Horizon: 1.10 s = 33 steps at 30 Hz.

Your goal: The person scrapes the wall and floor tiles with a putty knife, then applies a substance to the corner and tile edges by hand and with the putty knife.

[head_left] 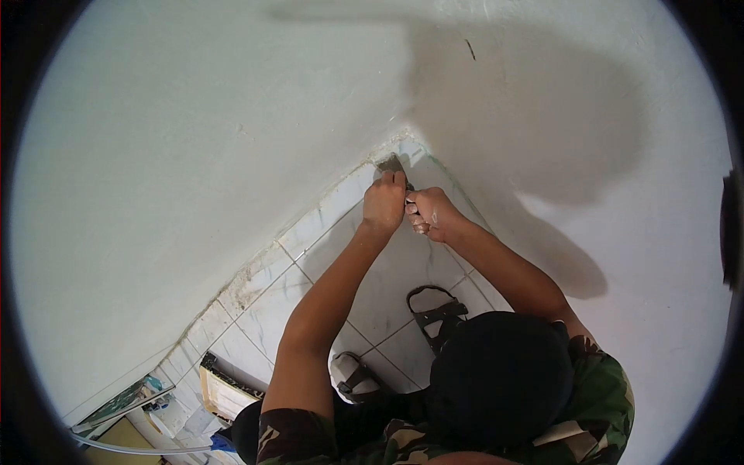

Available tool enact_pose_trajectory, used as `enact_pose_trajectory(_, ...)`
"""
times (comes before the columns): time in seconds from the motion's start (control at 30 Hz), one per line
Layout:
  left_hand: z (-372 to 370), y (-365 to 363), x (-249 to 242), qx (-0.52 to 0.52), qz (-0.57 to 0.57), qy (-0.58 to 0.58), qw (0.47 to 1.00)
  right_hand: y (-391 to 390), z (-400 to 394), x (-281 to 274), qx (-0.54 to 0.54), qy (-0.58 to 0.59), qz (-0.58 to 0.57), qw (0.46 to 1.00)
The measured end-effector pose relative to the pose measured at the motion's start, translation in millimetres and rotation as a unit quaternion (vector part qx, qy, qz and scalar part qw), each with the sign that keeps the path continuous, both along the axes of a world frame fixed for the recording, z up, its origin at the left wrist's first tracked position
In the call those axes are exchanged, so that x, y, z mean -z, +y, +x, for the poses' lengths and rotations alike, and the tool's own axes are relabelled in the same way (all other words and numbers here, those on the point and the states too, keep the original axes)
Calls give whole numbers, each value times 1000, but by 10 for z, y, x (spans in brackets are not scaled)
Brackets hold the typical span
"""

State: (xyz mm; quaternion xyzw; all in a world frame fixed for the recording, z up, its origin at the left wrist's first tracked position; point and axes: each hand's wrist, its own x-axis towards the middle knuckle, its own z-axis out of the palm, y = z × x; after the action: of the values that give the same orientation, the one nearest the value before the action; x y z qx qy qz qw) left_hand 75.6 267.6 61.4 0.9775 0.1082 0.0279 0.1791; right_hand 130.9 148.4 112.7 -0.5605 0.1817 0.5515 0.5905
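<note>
My left hand (384,201) is closed with its fingers on the blade of a scraper (392,164), close to the corner where two white walls meet the tiles. Just to its right, my right hand (431,214) is wrapped round the scraper's dark handle, with white residue on its fingers. The blade lies against the marbled tile strip (332,203) at the foot of the left wall. Rough, crumbly residue (246,285) runs along the upper edge of the strip.
Two sandalled feet stand on the tiled floor (387,275). At the lower left are a framed board (229,394), a pale hose (147,449) and a yellowish panel (124,445). The right wall (659,232) rises beside my right arm.
</note>
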Motion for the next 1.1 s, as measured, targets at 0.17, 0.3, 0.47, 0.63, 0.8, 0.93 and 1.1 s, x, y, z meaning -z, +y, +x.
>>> enact_pose_trajectory(0.17, -1, -17, 44, 22, -18, -15, 999, -55, 32, 49, -17, -17, -17, 1000)
enact_pose_trajectory(0.3, 40, 24, -23, -14, -62, -7, 998, 5, 8, 66, -26, -87, 22, 996)
enact_pose_trajectory(0.47, -18, -75, 141, 1, -41, -24, 999, -58, -91, -52, -17, -85, -57, 995)
enact_pose_trajectory(0.63, 64, 16, 71, 1, -77, -39, 996, 4, -53, 34, -33, -137, -38, 989)
enact_pose_trajectory(0.8, 35, -116, 96, -2, -41, 1, 999, -99, 18, 30, -9, -33, -18, 999)
enact_pose_trajectory(0.93, 151, -63, 30, -12, -24, 16, 1000, -84, 217, 168, 14, 22, 57, 998)
enact_pose_trajectory(1.1, 144, -76, -84, 6, -10, 37, 999, -83, 178, 14, 10, 30, 38, 999)
